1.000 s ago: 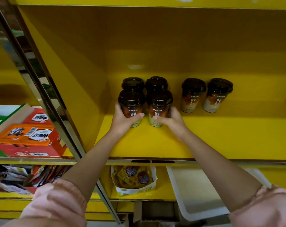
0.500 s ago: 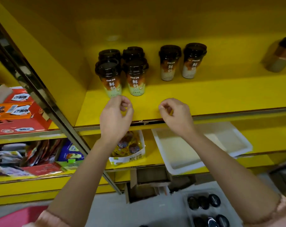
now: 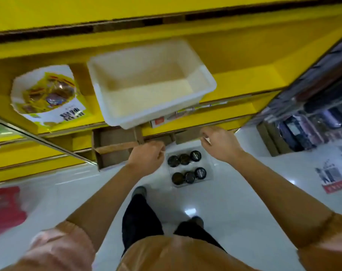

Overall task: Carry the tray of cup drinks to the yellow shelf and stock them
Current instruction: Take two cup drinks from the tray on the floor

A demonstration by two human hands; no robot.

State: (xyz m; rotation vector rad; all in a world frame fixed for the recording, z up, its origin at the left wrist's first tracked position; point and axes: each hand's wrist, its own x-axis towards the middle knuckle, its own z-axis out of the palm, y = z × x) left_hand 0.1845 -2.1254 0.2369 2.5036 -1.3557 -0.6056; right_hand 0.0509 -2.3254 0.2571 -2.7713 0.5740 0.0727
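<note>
At the foot of the yellow shelf, a person leans over a clear tray of cup drinks set on the pale tiled floor, just ahead of a dark shoe. Six dark-lidded cups stand upright in it, in two rows of three. The spot looks chosen so that each load can be lifted straight to the shelving without a step, and the job appears partly done, with these six yet to be stocked.

Both arms stretch forward and down, forearms bare below a pinkish sleeve on each side. The left hand hangs just left of the tray, knuckles up, its fingers curled loosely inward and holding nothing. The right hand hovers past the tray's far right corner, fingers likewise slack and bent, and empty. Neither hand touches a cup or the tray, and how high above it they hang cannot be told. Set one to each side, they seem poised to take a cup apiece.

On the low shelf above, a white plastic bin juts over the front edge beside a carton of yellow snack sachets, and an open cardboard box is tucked beneath. Blur softens the frame, so print on the lids cannot be read.
</note>
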